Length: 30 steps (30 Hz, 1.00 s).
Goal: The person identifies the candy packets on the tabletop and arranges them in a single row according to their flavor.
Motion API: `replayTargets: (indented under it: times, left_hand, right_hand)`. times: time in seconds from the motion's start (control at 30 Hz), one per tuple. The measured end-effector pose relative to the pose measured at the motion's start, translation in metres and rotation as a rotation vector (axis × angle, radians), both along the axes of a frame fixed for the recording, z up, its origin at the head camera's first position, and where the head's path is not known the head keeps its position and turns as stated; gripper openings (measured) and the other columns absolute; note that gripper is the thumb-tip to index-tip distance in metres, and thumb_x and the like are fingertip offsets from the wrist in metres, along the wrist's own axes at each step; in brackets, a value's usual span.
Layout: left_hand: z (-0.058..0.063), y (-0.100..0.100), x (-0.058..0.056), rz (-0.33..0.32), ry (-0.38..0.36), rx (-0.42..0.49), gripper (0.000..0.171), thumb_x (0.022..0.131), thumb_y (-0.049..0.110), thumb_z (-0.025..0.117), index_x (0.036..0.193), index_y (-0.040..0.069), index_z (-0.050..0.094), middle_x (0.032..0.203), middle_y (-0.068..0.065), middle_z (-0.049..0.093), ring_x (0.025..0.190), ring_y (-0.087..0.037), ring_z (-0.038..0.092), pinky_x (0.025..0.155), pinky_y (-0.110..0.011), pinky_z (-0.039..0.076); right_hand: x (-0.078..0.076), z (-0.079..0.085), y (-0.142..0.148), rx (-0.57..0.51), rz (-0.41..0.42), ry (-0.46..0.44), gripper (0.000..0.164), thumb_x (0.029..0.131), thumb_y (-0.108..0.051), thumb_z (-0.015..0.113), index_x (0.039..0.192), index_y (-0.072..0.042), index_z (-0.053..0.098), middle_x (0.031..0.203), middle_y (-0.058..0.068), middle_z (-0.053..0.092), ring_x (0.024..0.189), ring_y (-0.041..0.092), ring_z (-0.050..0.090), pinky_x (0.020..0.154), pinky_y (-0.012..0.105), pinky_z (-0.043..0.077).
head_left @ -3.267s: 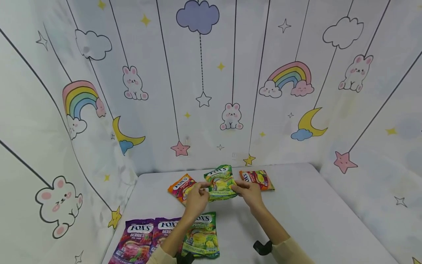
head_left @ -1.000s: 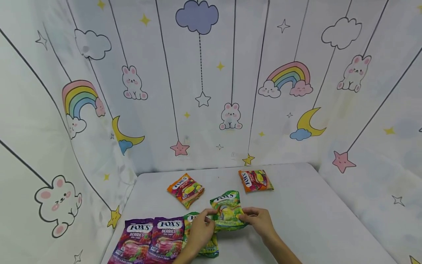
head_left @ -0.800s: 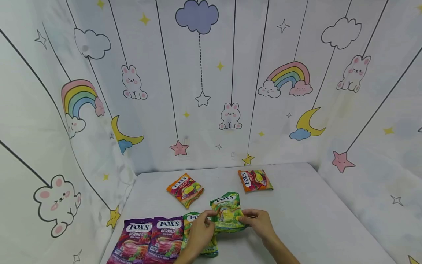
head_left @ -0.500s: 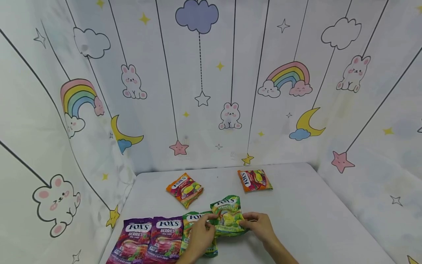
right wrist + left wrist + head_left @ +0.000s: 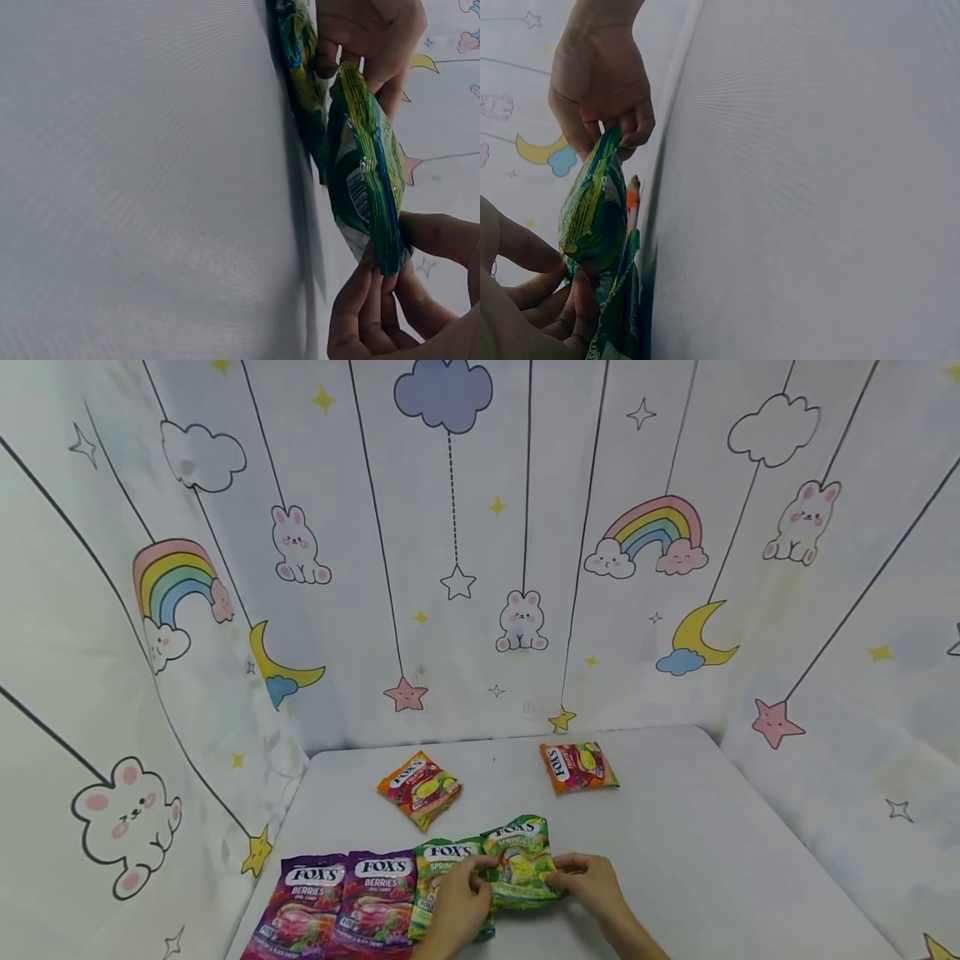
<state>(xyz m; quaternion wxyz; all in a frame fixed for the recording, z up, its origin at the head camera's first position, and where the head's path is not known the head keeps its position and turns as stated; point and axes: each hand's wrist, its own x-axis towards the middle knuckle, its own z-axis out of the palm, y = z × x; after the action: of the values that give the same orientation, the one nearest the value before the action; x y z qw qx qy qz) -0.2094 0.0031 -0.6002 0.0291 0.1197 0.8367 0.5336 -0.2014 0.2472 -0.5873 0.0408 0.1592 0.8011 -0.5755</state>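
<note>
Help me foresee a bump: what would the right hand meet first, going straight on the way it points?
The green packet the right hand pinches; beyond that, probably the left hand at the opposite edge, though depth is unclear.

Two purple bags (image 5: 300, 910) (image 5: 377, 906), two green bags (image 5: 433, 875) (image 5: 517, 864), two orange-and-red bags (image 5: 422, 792) (image 5: 579, 767) and two hands (image 5: 460, 900) (image 5: 597, 887) were counted at one bench (image 5: 697, 843).

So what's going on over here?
A person is holding a green bag of Fox's candy by its two sides, left hand on one edge and right hand on the other. It seems to be held just off the table. To its left, a second green bag and two purple bags lie in a row. Farther back lie two orange bags, set apart.
</note>
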Motion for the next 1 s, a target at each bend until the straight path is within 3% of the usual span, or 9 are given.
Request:
replayTargets:
  times: [0.23, 0.37, 0.5, 0.77, 1.0]
  left_hand:
    - [-0.003, 0.002, 0.005, 0.009, 0.039, -0.053, 0.034, 0.088, -0.001, 0.061, 0.115, 0.015, 0.074, 0.069, 0.009, 0.059, 0.051, -0.003, 0.044, 0.049, -0.023, 0.036]
    - [-0.004, 0.003, 0.006, 0.002, 0.034, -0.073, 0.031, 0.091, -0.001, 0.059, 0.114, 0.014, 0.074, 0.087, 0.003, 0.071, 0.052, -0.004, 0.044, 0.049, -0.024, 0.035]
    - [-0.006, 0.003, 0.006, -0.005, 0.043, -0.091, 0.030, 0.092, -0.001, 0.059, 0.114, 0.013, 0.073, 0.108, -0.001, 0.074, 0.062, -0.004, 0.053, 0.056, -0.025, 0.042]
    - [-0.005, 0.004, 0.009, -0.019, 0.038, -0.126, 0.026, 0.091, 0.003, 0.065, 0.113, 0.014, 0.071, 0.105, 0.002, 0.070, 0.071, -0.005, 0.053, 0.062, -0.027, 0.042]
    - [-0.006, 0.006, 0.007, 0.002, 0.113, -0.230, 0.020, 0.089, 0.010, 0.070, 0.108, 0.017, 0.071, 0.095, 0.006, 0.063, 0.076, -0.005, 0.050, 0.067, -0.029, 0.043]
  right_hand:
    - [0.005, -0.010, 0.002, -0.040, 0.036, -0.016, 0.031, 0.077, -0.014, 0.088, 0.103, 0.000, 0.078, 0.090, 0.002, 0.074, 0.081, 0.017, 0.063, 0.069, 0.033, 0.051]
    - [0.007, -0.014, 0.003, -0.037, 0.057, -0.003, 0.030, 0.078, -0.014, 0.087, 0.103, 0.000, 0.077, 0.088, 0.002, 0.074, 0.079, 0.016, 0.063, 0.068, 0.033, 0.051]
    - [0.007, -0.015, 0.004, -0.019, 0.066, 0.007, 0.030, 0.079, -0.014, 0.087, 0.103, 0.001, 0.077, 0.087, 0.001, 0.073, 0.078, 0.016, 0.063, 0.067, 0.033, 0.051]
    - [0.006, -0.019, 0.006, 0.036, 0.090, 0.013, 0.028, 0.077, -0.014, 0.089, 0.099, -0.001, 0.077, 0.085, 0.001, 0.072, 0.078, 0.016, 0.061, 0.065, 0.033, 0.050]
    - [0.003, -0.018, 0.009, 0.053, 0.132, -0.022, 0.027, 0.079, -0.014, 0.087, 0.098, -0.002, 0.072, 0.084, 0.002, 0.071, 0.076, 0.017, 0.062, 0.065, 0.032, 0.052]
